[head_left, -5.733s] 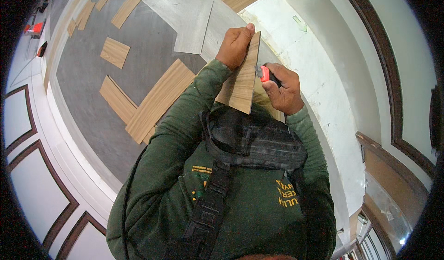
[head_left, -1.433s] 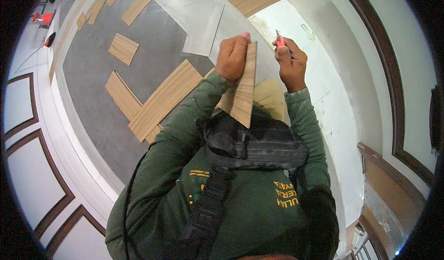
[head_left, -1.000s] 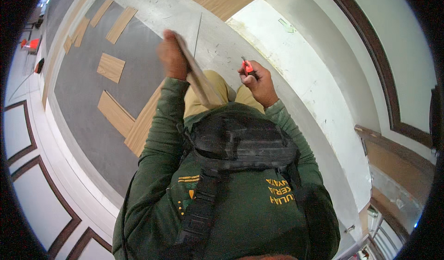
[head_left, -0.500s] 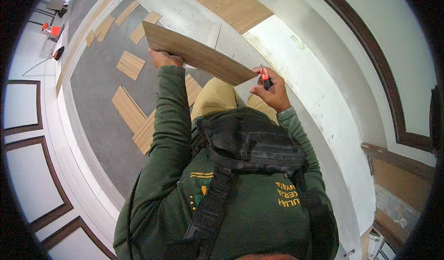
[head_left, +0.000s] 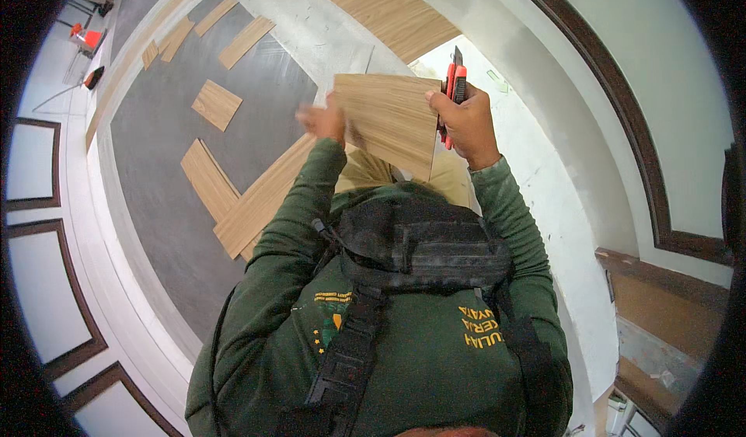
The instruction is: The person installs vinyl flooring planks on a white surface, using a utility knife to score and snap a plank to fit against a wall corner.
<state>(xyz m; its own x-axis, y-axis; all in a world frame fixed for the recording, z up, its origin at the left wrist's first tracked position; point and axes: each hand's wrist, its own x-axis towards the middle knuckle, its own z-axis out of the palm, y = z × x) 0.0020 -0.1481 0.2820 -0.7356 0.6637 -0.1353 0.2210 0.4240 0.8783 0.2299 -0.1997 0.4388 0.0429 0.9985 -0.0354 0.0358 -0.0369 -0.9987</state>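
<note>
I hold a wood-grain plank piece [head_left: 388, 118] over my khaki-trousered lap [head_left: 373, 174], its broad face toward me. My right hand [head_left: 471, 126] is closed on a red-and-black utility knife [head_left: 458, 72], blade upward, with my thumb pressing the plank's right edge. At the plank's left side, my left hand [head_left: 322, 120] is smeared by motion; whether its fingers grip the plank cannot be told.
Loose planks [head_left: 208, 181] and offcuts [head_left: 216, 104] lie on the dark grey floor [head_left: 155, 227]. Laid wood flooring [head_left: 381, 6] is at the top. Panelled white walls [head_left: 31, 165] curve along both sides. A red object [head_left: 91, 39] sits at far left.
The plank has turned from a slanted position to face me, more upright. My right hand has risen, knife now pointing up beside the plank. My left hand has shifted right and down.
</note>
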